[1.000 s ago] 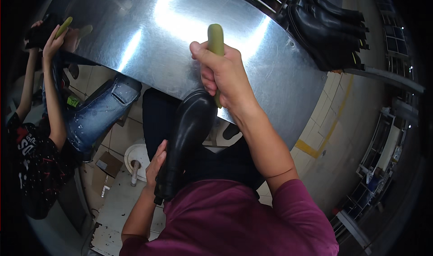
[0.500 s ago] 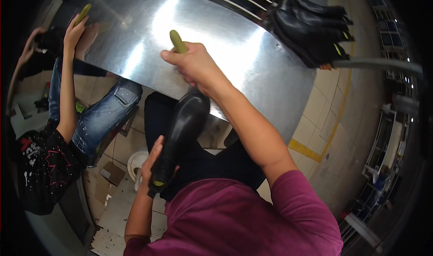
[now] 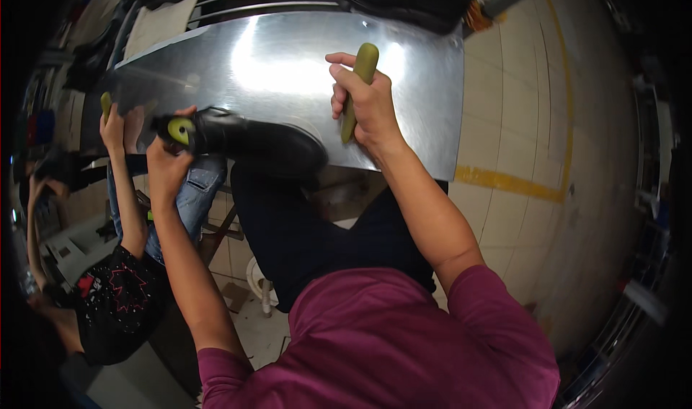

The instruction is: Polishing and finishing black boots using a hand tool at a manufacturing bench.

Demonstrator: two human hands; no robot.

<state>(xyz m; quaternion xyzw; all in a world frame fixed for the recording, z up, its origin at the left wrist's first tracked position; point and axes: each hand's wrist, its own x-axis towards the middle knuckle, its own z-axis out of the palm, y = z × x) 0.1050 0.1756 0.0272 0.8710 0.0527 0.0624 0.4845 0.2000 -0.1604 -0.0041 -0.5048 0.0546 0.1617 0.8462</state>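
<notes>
Shiny steel tabletop [image 3: 425,120] in front of you, and the black boot [image 3: 267,141] just swung sideways along its near edge, your left hand's [image 3: 169,167] fingers clamped round the upper end. Right hand [image 3: 373,113] fingers grip the olive-green stick [image 3: 367,59], so it's clear of the boot.

The black boot [image 3: 270,143] hides part of the left hand [image 3: 169,165]; the view's upper edge crops another boot [image 3: 411,3].

A plum-purple fabric shirt [image 3: 389,330] with short, loose matching sleeves [image 3: 479,293] is worn with dark navy, nearly black trousers [image 3: 306,247].
</notes>
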